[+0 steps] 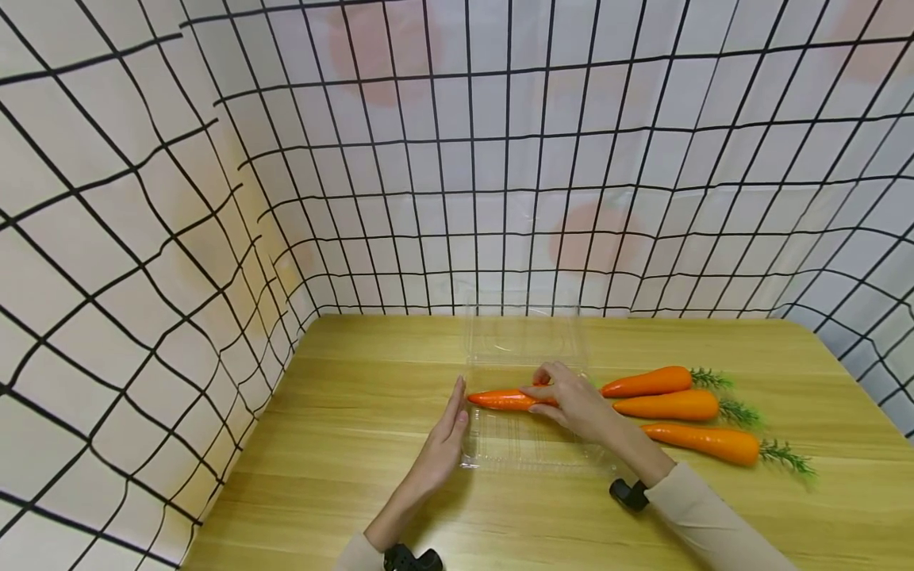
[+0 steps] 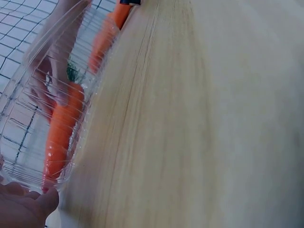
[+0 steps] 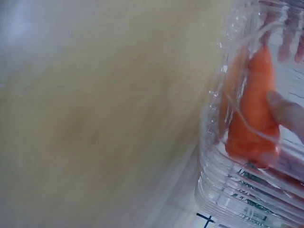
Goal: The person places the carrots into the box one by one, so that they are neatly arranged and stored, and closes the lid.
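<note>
A clear plastic box (image 1: 521,448) with a hinged lid (image 1: 524,337) sits on the table, its lid laid open toward the back. Inside the box lies an orange carrot (image 1: 500,400), tip to the left; the carrot (image 2: 61,130) shows through the ribbed wall in the left wrist view. My right hand (image 1: 577,404) pinches its thick end between thumb and fingers, covering the leafy top in the head view. With fingers extended, my left hand (image 1: 441,444) rests against the box's left side near the carrot's tip.
To the right of the box lie three more carrots with green tops: a far one (image 1: 650,381), a middle one (image 1: 671,405) and a near one (image 1: 707,442). A black wire grid (image 1: 507,190) backed with white sheeting encloses the wooden table (image 1: 343,444) at the back and sides.
</note>
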Demonstrator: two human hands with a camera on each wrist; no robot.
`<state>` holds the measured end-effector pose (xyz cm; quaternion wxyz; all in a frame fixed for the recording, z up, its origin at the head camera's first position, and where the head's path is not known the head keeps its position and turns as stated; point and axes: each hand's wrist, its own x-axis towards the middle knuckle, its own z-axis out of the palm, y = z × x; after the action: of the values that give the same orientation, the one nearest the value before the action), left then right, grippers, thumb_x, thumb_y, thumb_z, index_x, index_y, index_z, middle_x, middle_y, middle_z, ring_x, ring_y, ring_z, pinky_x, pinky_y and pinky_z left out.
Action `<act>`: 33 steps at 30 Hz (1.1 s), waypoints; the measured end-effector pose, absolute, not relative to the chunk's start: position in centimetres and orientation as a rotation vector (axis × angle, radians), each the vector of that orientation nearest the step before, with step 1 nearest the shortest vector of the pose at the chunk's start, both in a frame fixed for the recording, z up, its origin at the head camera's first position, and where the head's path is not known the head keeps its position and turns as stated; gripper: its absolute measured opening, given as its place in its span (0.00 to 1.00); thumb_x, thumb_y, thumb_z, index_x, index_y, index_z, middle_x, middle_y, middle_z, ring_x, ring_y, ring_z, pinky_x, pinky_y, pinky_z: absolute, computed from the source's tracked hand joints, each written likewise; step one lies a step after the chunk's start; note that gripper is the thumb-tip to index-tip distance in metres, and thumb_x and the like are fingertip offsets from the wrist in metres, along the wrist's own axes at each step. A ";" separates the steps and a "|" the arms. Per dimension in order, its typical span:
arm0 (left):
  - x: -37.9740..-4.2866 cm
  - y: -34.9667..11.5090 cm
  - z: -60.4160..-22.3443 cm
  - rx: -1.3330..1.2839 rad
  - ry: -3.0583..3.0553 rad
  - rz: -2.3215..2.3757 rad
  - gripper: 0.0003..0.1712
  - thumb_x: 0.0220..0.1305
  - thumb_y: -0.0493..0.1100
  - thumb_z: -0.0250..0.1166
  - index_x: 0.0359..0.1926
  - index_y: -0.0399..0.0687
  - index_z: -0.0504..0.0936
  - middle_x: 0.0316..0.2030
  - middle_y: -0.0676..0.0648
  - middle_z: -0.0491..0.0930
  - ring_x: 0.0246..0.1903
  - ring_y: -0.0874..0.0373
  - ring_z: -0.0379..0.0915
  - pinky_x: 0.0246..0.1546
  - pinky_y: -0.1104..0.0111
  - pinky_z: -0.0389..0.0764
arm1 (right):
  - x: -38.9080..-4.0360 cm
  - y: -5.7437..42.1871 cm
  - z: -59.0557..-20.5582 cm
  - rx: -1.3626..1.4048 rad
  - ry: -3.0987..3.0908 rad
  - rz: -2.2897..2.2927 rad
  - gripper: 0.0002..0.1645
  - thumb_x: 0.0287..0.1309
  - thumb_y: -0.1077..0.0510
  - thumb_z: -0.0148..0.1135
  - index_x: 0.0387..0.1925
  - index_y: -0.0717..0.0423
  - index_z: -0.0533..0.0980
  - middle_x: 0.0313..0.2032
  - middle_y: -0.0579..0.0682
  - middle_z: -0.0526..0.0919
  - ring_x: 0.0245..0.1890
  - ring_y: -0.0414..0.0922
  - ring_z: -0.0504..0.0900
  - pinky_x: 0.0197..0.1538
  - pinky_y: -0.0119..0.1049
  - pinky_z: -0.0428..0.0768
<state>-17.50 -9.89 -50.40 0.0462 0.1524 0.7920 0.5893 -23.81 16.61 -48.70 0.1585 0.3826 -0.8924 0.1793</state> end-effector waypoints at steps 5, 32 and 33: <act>-17.5 -9.9 -50.4 0.467 2.418 1.798 0.34 0.85 0.39 0.38 0.84 0.46 0.38 0.83 0.38 0.43 0.81 0.40 0.42 0.80 0.46 0.46 | -23.8 16.6 -48.8 1.094 -2.533 0.497 0.18 0.57 0.54 0.76 0.49 0.53 0.89 0.42 0.51 0.80 0.39 0.42 0.74 0.34 0.30 0.75; -17.4 -9.9 -50.5 0.462 2.408 1.802 0.34 0.85 0.38 0.37 0.84 0.43 0.37 0.83 0.40 0.41 0.82 0.41 0.41 0.80 0.46 0.46 | -20.1 23.0 -45.4 0.975 -2.488 0.453 0.33 0.56 0.57 0.77 0.64 0.54 0.80 0.57 0.58 0.81 0.45 0.48 0.81 0.43 0.47 0.84; -17.4 -9.9 -50.4 0.459 2.404 1.803 0.34 0.85 0.39 0.37 0.84 0.44 0.37 0.83 0.40 0.41 0.82 0.41 0.41 0.80 0.47 0.46 | -20.0 23.3 -45.4 0.964 -2.491 0.451 0.33 0.56 0.57 0.77 0.64 0.54 0.80 0.57 0.58 0.81 0.44 0.46 0.80 0.42 0.46 0.83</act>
<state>-17.42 -9.87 -50.44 0.0508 0.1507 0.7899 0.5923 -19.97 23.32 -45.37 0.2146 0.3476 -0.8982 0.1625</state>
